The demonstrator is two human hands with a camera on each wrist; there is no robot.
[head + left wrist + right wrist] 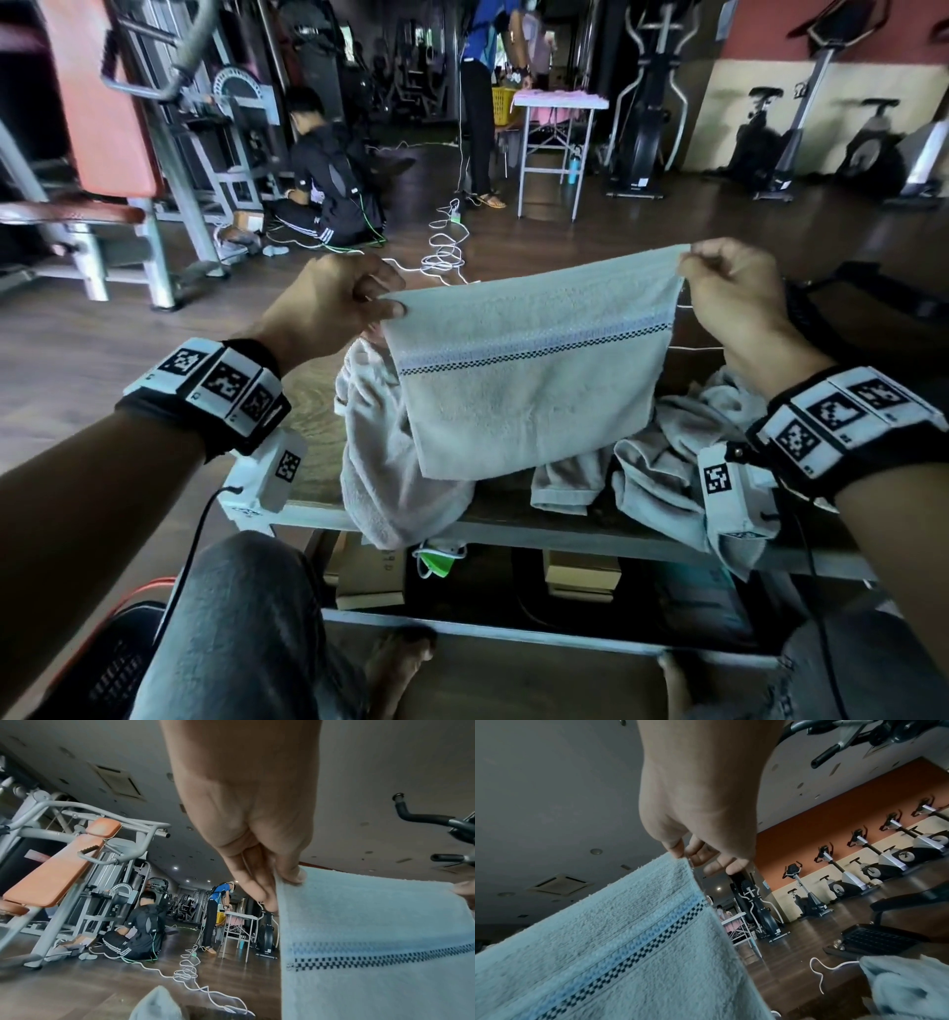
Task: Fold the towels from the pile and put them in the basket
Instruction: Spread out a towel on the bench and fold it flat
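Observation:
A pale blue towel [529, 380] with a dark checkered stripe hangs stretched in the air between my two hands. My left hand [349, 303] pinches its top left corner between thumb and fingers [290, 874]. My right hand [719, 288] pinches the top right corner [680, 854]. The towel [372, 943] hangs down flat and looks doubled over. Below it a pile of crumpled towels [662, 457] lies on a low wooden table [313, 462]; one pale towel [385, 462] droops over the front edge. No basket near me shows.
A black chair part [873, 293] stands to my right, and cardboard boxes [369, 575] sit under the table. White cables [447, 252] run over the wooden floor ahead. A person crouches [328, 174] by gym machines; another stands at a far white table [560, 103] beside a yellow basket [503, 105].

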